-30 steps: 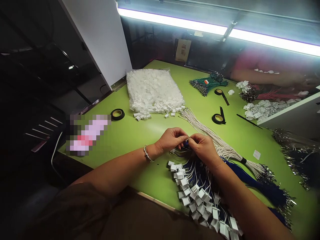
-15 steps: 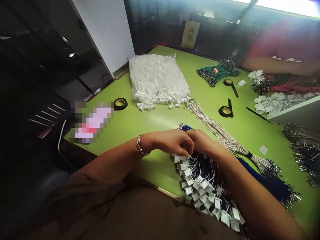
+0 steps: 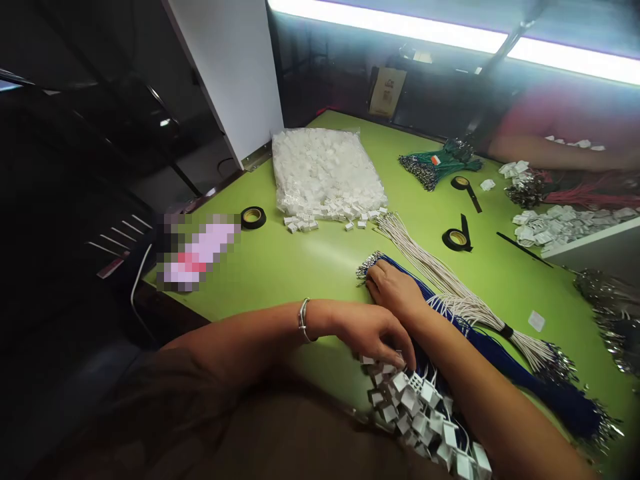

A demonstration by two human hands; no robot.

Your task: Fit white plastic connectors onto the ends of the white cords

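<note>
My left hand (image 3: 373, 331) hangs over a heap of white plastic connectors (image 3: 420, 423) wired with white and blue leads. Its thumb and fingers are bent down at the heap's upper edge, close together. Whatever lies between the fingertips is too small to make out. Farther up the table, my right hand (image 3: 395, 287) curls its fingers onto the near-left end of a bundle of blue wires (image 3: 423, 288), just behind the metal terminals (image 3: 367, 265). The fingertips are partly hidden. Alongside lies a bundle of white wires (image 3: 435, 263) bound with black tape.
A clear bag of white connectors (image 3: 325, 167) lies at the back, loose ones spilling at its front. Black tape rolls (image 3: 253, 217) and a green wire bundle (image 3: 440, 163) lie about. A blurred pink object (image 3: 205, 253) is left. Across the table a person's arm (image 3: 555, 155) shows.
My hands, together before, are now apart. The left has come down to the connector heap, and the right has reached the terminal end of the blue wires. The camera view has tilted slightly upward.
</note>
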